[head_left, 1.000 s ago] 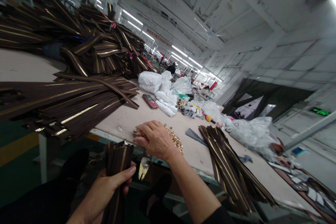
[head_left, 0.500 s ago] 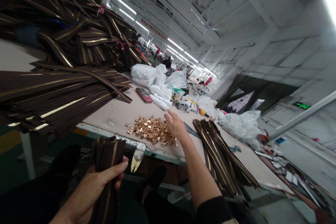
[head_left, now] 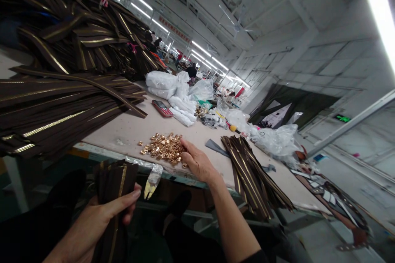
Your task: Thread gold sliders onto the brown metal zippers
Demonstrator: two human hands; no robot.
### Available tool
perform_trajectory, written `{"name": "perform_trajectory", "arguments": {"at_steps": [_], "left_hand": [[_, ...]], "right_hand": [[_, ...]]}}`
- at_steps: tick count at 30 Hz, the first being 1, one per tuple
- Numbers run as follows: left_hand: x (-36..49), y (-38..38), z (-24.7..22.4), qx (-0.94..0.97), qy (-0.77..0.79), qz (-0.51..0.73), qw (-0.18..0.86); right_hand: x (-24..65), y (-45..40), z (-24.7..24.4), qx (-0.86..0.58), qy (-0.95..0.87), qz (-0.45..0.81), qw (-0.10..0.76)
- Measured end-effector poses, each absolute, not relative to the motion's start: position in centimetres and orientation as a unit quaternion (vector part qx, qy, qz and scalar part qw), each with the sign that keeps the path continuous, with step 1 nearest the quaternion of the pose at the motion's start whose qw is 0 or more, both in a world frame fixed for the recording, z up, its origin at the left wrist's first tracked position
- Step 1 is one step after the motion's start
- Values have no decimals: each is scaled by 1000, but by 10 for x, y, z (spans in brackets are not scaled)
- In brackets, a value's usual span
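Zipper strips [head_left: 105, 178], dark brown with gold teeth, stand in a bundle at the lower left, in front of the near edge of a pale bench [head_left: 123, 127]. Seen from the wearer's own viewpoint, the left hand [head_left: 101, 215] is closed around this bundle, thumb pressed across the front strip, with the top ends sticking up above the grip. The right hand [head_left: 197, 160] reaches over the bench, its fingers bent against the right side of a loose heap of small, shiny gold metal pieces [head_left: 163, 148]; whether it holds any of them cannot be told. Between the hands, a forked metal tip [head_left: 151, 187] hangs at the bench edge, its upper part wrapped in something clear and shiny.

On the left of the bench lies a broad spread of more brown strips [head_left: 58, 107], with a taller, tangled heap [head_left: 92, 24] of them behind, tied in places with pink. Beyond the gold pieces is a red phone with a keypad [head_left: 162, 108], beside white plastic packets [head_left: 162, 84]. To the right of the right hand, another brown bundle [head_left: 247, 172] overhangs the bench edge, touching a grey strip [head_left: 216, 147]. Clear plastic bags [head_left: 280, 139] lie farther back, and a person in dark clothing [head_left: 191, 70] is visible in the long workshop behind
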State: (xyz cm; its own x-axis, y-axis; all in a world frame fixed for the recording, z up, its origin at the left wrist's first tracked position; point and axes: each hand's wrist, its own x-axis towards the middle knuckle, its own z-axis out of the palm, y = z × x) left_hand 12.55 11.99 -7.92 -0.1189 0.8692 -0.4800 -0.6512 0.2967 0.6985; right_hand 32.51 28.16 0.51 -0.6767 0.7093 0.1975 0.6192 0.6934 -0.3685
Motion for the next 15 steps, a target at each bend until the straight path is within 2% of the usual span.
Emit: {"name": "perform_trajectory", "arguments": {"at_steps": [6, 12, 15], "left_hand": [[126, 116, -84, 110, 462, 577, 664], [124, 113, -87, 124, 478, 573, 655], [125, 111, -87, 117, 493, 580, 638]], "right_hand": [[323, 265, -3, -345, -917, 81, 183], [328, 258, -6, -356, -868, -12, 345], [329, 242, -5, -390, -837, -18, 384]]}}
